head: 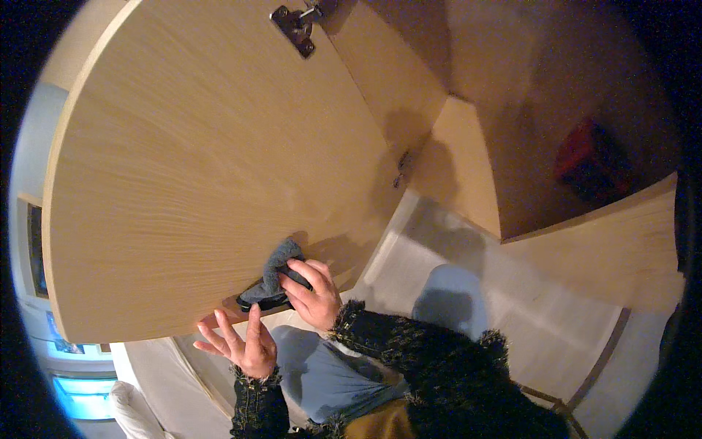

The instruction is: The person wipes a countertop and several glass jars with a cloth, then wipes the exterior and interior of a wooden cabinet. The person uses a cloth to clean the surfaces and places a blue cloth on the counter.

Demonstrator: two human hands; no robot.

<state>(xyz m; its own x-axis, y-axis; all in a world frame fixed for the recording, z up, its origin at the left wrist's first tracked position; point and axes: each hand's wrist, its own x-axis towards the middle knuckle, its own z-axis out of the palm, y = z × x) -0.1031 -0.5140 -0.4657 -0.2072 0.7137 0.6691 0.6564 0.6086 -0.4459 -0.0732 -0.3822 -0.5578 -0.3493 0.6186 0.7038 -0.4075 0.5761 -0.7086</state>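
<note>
My right hand point(317, 296) presses a bunched grey cloth point(281, 269) against a wood-grain cabinet door point(181, 181), near its lower edge. A black strip point(266, 303) shows under the cloth; what it is I cannot tell. Just left of this, my left hand point(244, 345) has its fingers spread at the door's bottom edge and grips nothing. Its index fingertip is at the black strip, though whether they touch is unclear. The door stands swung out, with a metal hinge point(296, 30) at the top and another hinge point(402, 169) lower down.
Inside the cabinet, a dark red and black object point(592, 159) sits in shadow on the right. Pale floor point(526, 296) lies below, near my blue-clad knees point(307, 367). A lit screen point(85, 396) and white fabric point(134, 409) appear at far left.
</note>
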